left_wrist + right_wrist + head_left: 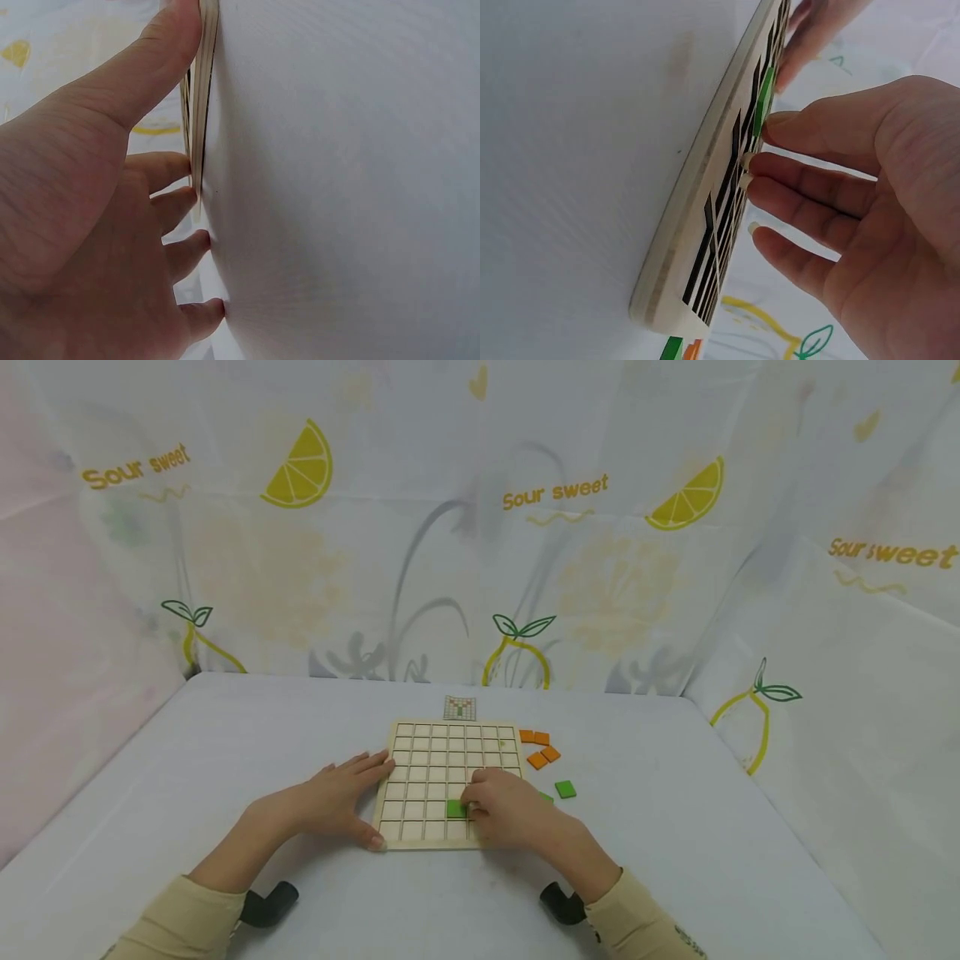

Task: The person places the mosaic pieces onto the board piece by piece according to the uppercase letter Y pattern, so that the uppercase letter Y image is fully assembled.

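A pale wooden grid board (414, 790) lies flat on the white table. My left hand (330, 797) rests along its left side, fingers spread, thumb at the near left corner. In the left wrist view, the thumb (161, 56) and fingertips touch the board's edge (201, 112). Over the lower right part of the grid, my right hand (510, 806) pinches the right side of a green square tile (456, 808), which overlaps a cell near the front. The right wrist view shows the thumb tip against this green tile (763, 101); the index finger is mostly hidden behind the thumb.
Several orange tiles (536, 760) lie right of the board. A green tile (566, 789) sits nearer, beside another partly hidden by my right hand. Behind the board is a small card (460, 708) with a coloured grid pattern. A lemon-printed cloth (450, 568) hangs behind the table.
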A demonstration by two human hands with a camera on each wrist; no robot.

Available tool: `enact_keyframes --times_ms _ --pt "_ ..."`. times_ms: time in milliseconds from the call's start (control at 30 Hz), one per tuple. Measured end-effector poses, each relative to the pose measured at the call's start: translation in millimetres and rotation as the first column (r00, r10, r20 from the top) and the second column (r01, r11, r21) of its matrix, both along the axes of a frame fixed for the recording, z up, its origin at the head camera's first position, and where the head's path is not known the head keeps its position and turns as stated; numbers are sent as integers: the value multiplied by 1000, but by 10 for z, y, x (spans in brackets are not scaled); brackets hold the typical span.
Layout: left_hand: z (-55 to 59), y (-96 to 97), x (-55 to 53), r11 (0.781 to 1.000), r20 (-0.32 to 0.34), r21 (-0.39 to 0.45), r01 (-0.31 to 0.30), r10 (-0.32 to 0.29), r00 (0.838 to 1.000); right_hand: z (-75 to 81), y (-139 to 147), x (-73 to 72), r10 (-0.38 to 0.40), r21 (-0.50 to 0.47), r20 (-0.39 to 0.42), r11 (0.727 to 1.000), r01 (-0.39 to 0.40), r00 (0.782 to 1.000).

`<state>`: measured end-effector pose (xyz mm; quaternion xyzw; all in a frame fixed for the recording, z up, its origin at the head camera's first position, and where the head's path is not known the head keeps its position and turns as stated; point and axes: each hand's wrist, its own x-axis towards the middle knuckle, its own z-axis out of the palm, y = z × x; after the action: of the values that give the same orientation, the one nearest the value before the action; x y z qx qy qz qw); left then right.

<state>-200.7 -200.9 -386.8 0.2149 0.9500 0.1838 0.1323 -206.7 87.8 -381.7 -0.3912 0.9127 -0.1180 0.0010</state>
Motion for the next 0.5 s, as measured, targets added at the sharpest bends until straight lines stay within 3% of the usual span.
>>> enact_keyframes --times_ms 267,500 --pt "-21 -1 -11 1000 -11 -10 1 -1 1000 21 40 -17 -51 31 12 998 51 999" --pt "-28 2 -15 1000 -5 -17 -8 8 1000 47 101 -55 -46 24 -42 999 48 998"
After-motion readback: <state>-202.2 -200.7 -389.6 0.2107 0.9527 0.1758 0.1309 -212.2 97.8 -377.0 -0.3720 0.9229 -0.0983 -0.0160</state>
